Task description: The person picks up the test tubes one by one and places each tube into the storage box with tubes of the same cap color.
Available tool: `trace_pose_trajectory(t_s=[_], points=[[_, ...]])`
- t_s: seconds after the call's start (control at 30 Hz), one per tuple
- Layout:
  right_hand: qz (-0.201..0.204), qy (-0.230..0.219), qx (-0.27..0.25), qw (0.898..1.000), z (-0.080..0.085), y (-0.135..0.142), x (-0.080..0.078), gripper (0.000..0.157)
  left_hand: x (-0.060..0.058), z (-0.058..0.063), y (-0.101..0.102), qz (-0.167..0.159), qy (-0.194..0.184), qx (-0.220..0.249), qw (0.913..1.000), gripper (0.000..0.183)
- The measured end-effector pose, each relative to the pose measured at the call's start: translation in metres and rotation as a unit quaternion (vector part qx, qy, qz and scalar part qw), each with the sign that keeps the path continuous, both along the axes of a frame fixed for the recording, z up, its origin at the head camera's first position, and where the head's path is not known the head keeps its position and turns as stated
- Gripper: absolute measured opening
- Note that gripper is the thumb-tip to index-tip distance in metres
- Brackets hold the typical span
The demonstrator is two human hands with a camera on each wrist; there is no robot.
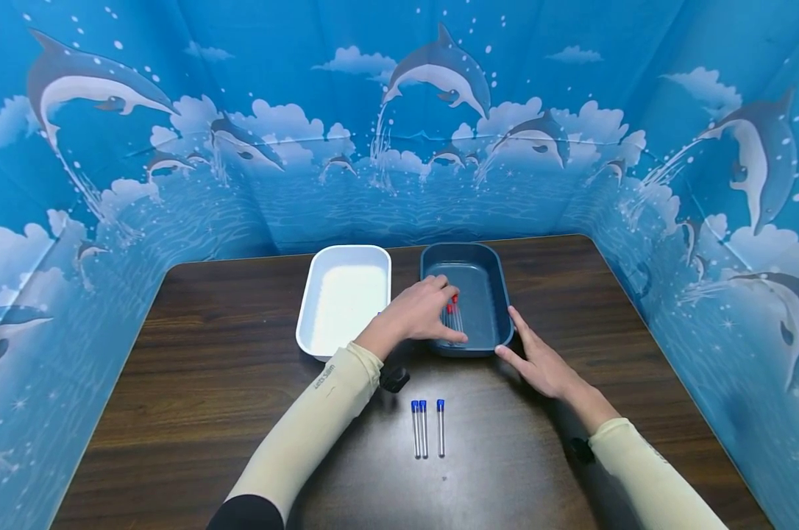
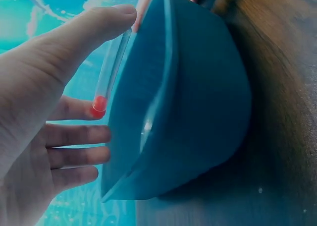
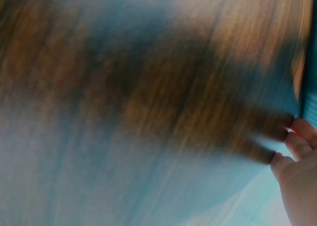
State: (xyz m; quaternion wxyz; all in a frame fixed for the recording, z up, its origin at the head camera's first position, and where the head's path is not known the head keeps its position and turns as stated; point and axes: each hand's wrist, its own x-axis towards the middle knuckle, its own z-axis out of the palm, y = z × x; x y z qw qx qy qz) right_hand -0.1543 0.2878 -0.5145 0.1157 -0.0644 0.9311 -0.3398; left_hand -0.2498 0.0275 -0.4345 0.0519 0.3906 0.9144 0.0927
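Pale sleeves [image 1: 327,405] cross the lower frame, with three blue-capped tubes [image 1: 424,430] on the desk [image 1: 227,368] between them. Just right of centre, the left grip [image 1: 416,311] pinches a red-capped tube [image 2: 112,67] between thumb and forefinger, at the left side of the dark tray [image 1: 482,305]; the right grip [image 1: 545,368], fingers spread, touches that tray's lower right corner. Tubes look light, stiff, smooth enough to slip, perhaps brittle; mid-barrel seems the surest hold.

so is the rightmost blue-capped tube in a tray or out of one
Out. In the head view, the rightmost blue-capped tube lies on the table, with the white tray and dark blue tray both beyond it.
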Motion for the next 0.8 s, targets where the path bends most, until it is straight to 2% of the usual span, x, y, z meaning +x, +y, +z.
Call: trace_pose_trajectory(t_s=[0.4, 0.67, 0.8], points=[[0.000, 0.001, -0.001, 1.000, 0.000, 0.000, 0.000, 0.082, -0.007, -0.014, 0.013, 0.002, -0.019, -0.022, 0.9996, 0.090], [0.002, 0.007, -0.005, 1.000, 0.000, 0.000, 0.001, 0.082, -0.008, -0.022, 0.023, -0.017, 0.017, -0.066, 0.9976, 0.078], [0.005, 0.011, -0.009, 1.000, -0.001, 0.000, 0.001, 0.082, -0.008, -0.025, 0.028, -0.020, 0.029, -0.088, 0.9955, 0.080]])
